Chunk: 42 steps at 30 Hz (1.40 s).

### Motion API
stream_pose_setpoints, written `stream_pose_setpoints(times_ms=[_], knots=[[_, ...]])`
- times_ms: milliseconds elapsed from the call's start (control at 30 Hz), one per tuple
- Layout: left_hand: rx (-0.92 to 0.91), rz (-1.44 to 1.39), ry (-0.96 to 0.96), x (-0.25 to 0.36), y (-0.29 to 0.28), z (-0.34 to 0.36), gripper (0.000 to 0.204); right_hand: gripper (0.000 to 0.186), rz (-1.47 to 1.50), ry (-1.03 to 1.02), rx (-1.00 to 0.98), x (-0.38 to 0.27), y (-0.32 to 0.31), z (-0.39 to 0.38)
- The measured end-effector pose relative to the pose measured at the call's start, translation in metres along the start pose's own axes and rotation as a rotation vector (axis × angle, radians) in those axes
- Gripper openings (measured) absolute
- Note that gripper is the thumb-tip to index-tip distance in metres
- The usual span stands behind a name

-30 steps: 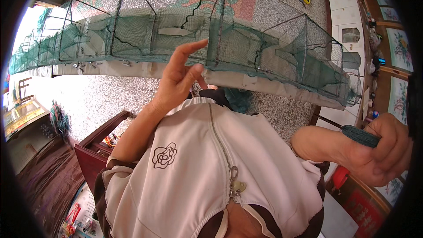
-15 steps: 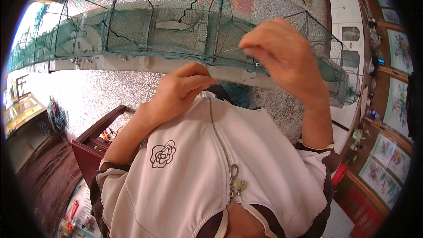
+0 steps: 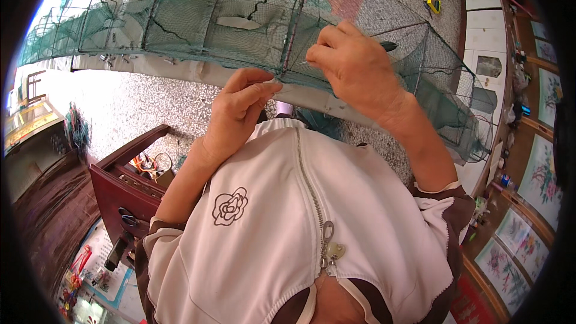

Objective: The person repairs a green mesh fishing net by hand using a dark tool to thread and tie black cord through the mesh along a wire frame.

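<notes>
A long green mesh trap with dark wire frames stretches across the upper view. My left hand is closed in a pinch beside its lower edge, near a frame post; what lies between the fingertips is too small to make out. My right hand, higher and to the right, is closed on a slim netting tool, its dark twine-wound part showing behind my knuckles. A fine pale line shows near the fingertips of both hands, in front of the mesh.
A dark red wooden chair stands at my lower left, with scissors on it. A yellow tool lies on the speckled floor beyond the trap. White cabinets and pictures line the right side.
My right hand has swung from the far right to the middle, at the mesh, with the twine tool. My left hand has closed its raised fingers into a pinch near the trap's edge.
</notes>
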<state>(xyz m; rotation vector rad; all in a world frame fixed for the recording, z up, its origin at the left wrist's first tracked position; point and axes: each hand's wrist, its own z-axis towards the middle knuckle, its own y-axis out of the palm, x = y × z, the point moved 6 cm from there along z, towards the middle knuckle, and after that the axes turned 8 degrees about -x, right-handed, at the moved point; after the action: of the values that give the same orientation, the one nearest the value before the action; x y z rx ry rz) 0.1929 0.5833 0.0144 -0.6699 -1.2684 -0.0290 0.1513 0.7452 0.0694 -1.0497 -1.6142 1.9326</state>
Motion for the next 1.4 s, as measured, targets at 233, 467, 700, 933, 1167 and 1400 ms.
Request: stream_pose_setpoints(times_ms=[233,467,700,933,1167,1400], knots=[[0.047,-0.035,-0.004,-0.005,0.007,0.003,0.022,0.013,0.402,0.016,0.088,0.009,0.018,0.003],[0.078,-0.164,0.011,-0.016,0.019,-0.004,0.019,0.012,0.523,-0.077,0.262,-0.016,0.028,0.014],[0.120,-0.460,-0.100,-0.026,0.024,-0.019,0.018,0.009,0.057,-0.115,0.178,-0.039,0.040,0.018],[0.113,-0.267,-0.398,-0.046,0.033,-0.044,0.026,0.009,0.225,-0.265,0.255,-0.082,0.036,0.041],[0.110,0.006,-0.087,-0.013,0.011,-0.025,0.035,0.018,0.935,-0.128,0.288,-0.087,-0.012,0.066],[0.014,-0.029,0.199,0.024,-0.004,0.027,0.038,0.026,1.583,-0.274,0.489,-0.057,-0.115,0.025]])
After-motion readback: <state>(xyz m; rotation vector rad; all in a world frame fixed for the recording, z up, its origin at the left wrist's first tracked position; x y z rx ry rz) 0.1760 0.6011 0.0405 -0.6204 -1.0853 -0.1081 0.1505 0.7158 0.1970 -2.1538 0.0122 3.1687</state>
